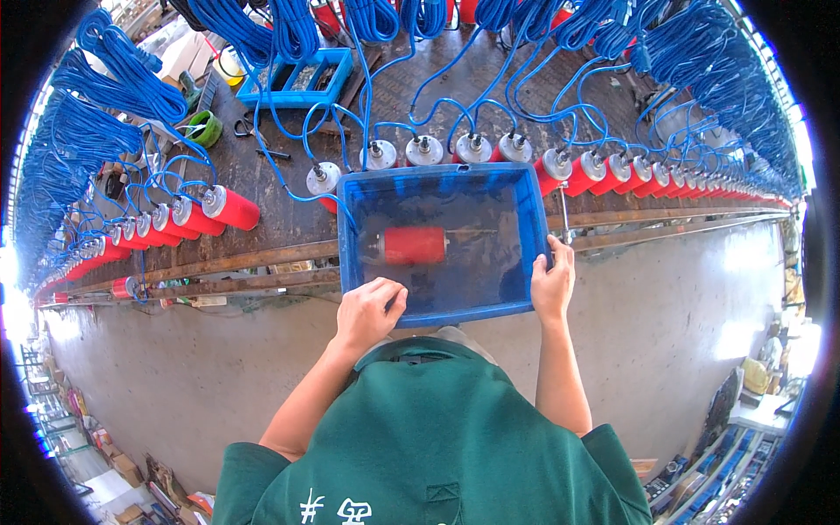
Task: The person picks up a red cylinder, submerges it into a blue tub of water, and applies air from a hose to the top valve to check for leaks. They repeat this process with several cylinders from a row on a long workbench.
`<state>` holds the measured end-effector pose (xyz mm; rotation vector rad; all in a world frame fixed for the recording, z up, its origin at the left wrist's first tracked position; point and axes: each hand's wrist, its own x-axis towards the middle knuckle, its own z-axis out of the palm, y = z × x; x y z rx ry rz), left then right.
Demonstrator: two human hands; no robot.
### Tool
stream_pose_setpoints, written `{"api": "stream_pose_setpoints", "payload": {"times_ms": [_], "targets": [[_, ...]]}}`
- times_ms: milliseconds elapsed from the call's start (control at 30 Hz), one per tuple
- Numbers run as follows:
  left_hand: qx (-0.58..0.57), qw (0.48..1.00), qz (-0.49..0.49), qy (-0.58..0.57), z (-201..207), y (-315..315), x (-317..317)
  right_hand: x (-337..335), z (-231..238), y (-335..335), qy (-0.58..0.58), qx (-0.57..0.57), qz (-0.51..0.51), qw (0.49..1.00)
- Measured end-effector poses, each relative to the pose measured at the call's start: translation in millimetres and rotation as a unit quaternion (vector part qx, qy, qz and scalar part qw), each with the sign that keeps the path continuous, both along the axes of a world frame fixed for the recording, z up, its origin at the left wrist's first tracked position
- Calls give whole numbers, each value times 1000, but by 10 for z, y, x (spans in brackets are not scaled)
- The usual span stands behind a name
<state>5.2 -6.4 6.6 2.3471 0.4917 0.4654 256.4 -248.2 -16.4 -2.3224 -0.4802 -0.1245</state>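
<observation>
A blue plastic tub (352, 262) of water is right in front of me, against the bench edge. Under the water lies a red cylinder (415, 245) with metal ends, on its side. A blue cable runs over the tub's left wall. My left hand (371, 311) is closed at the tub's near left rim, and its fingers hide whatever they may hold. Beside the right wall, my right hand (553, 278) is closed, its index finger along the rim. From its fingertips a slim metal tool (565, 214) points away toward the bench; its grip is partly hidden.
Red cylinders (617, 171) with metal tops line the bench (402, 87) on both sides, wired to blue cables. Coiled blue cables (289, 31) hang above. A smaller blue tray (306, 79), scissors (249, 129) and a green bowl (203, 129) sit at the back left.
</observation>
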Motion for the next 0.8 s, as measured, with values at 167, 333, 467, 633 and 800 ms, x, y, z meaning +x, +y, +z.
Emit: {"api": "stream_pose_setpoints", "payload": {"times_ms": [167,333,467,633,800], "targets": [[-1,1000,-1,6,2,-4,3,2,5,2,11,3,-6,1000],[11,1000,0,3,-4,-4,5,2,-11,-1,1,0,-4,1000],[17,1000,-3,7,-2,-7,9,-2,-5,1,16,3,-5,1000],[19,1000,-1,3,-19,-9,10,-5,-3,5,11,5,-3,1000],[-3,999,-6,31,15,4,19,-8,-21,4,10,2,-6,1000]]}}
